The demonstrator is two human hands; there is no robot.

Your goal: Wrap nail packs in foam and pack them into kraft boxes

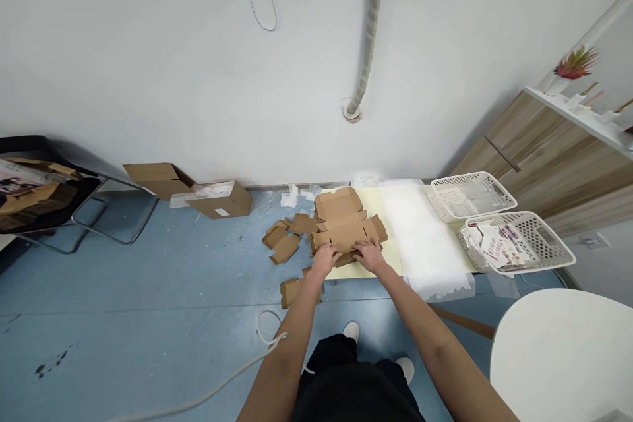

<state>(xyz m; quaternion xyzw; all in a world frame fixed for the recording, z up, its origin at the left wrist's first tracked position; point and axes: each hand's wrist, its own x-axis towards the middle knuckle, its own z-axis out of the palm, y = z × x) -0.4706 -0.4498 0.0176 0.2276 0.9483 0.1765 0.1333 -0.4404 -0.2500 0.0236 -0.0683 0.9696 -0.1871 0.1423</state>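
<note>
An unfolded brown cardboard box [341, 211] lies flat, its lid panel toward the wall, on top of a stack of similar cardboard. My left hand [325, 260] grips its near edge on the left, fingers curled over the board. On the right of the same edge, my right hand [368, 256] is closed on the cardboard with the fingers bent. Thumbs and undersides of both hands are hard to make out. The stack rests on a pale yellow board [393, 254].
Loose cardboard pieces [287, 247] lie on the blue floor at left. White foam sheets [422, 231] and two white baskets [472, 194] are at right, one basket holding printed cards [502, 244]. A white round table [564, 349] stands near right; a cable [227, 369] crosses the floor.
</note>
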